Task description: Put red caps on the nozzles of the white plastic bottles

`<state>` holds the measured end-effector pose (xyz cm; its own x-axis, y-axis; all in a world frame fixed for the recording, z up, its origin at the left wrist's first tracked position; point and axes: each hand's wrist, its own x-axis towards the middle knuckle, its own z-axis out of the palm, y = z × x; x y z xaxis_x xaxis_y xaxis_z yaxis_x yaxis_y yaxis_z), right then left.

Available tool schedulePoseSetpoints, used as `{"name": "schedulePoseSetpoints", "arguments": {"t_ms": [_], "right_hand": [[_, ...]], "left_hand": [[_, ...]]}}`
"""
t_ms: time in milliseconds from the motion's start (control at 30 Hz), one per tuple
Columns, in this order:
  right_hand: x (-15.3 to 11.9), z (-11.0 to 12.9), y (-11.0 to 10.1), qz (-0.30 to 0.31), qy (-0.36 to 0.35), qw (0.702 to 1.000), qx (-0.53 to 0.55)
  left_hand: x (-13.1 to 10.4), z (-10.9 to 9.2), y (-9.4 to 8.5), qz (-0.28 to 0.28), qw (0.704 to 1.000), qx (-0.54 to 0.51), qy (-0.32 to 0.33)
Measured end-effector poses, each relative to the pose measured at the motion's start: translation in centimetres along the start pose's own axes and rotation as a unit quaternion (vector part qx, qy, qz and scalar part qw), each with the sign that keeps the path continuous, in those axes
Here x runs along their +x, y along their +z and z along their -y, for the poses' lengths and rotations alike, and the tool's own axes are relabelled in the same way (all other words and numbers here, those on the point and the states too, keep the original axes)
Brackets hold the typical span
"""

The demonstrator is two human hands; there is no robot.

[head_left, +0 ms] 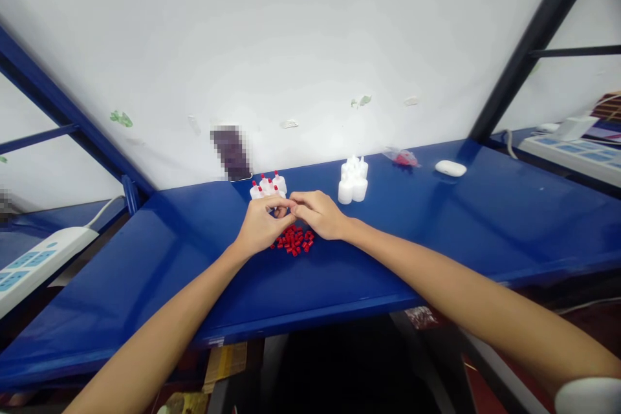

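- My left hand (259, 226), at the centre of the frame, has thumb and forefinger curved round a gap, their tips drawn close together.
- My right hand (323, 215) meets it from the right, fingers bent and nearly closed, the tips touching or almost touching the left ones. I cannot tell whether anything small is pinched between them.
- A loose pile of small red caps (295, 242) lies just below my hands, its upper left edge hidden by my left hand.
- White bottles with red tops (279, 185) stand just above my left hand, which covers part of the front ones.
- A tight cluster of all-white bottles (353, 184) stands right of centre, apart from my right hand.
- Further right along the blue tabletop (485, 220) are a clear bag with red contents (405, 157) and a smooth white case (451, 169).
- A pixelated dark rectangle (233, 152) leans against the white wall (291, 32), left of centre.
- A power strip (41, 262) sits at the lower left.
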<state>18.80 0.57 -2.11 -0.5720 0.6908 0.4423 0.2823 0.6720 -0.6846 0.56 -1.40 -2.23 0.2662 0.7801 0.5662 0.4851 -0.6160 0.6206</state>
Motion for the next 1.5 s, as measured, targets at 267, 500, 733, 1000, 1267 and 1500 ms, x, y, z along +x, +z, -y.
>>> {"name": "schedulePoseSetpoints", "arguments": {"t_ms": [267, 500, 733, 1000, 1267, 1500], "right_hand": [[0.1, 0.4, -0.4, 0.011, 0.058, 0.998, -0.028], [0.3, -0.7, -0.5, 0.058, 0.021, 0.984, -0.168], [0.7, -0.6, 0.2, 0.102, -0.005, 0.953, -0.285], [1.0, -1.1, -0.3, 0.068, 0.056, 0.953, -0.289], [1.0, -1.3, -0.3, 0.039, 0.121, 0.944, -0.304], [1.0, -1.0, -0.1, 0.065, 0.102, 0.928, -0.352]], "left_hand": [[0.4, -0.8, -1.2, 0.04, 0.995, -0.031, -0.089], [0.8, 0.3, -4.5, 0.211, 0.965, 0.141, -0.064], [0.8, 1.3, -4.0, 0.217, 0.95, 0.224, -0.026], [0.7, 1.7, -2.9, 0.135, 0.962, 0.239, -0.012], [1.0, -0.3, -3.7, 0.149, 0.954, 0.254, 0.061], [0.8, -0.6, -4.1, 0.278, 0.942, 0.183, -0.048]]}}
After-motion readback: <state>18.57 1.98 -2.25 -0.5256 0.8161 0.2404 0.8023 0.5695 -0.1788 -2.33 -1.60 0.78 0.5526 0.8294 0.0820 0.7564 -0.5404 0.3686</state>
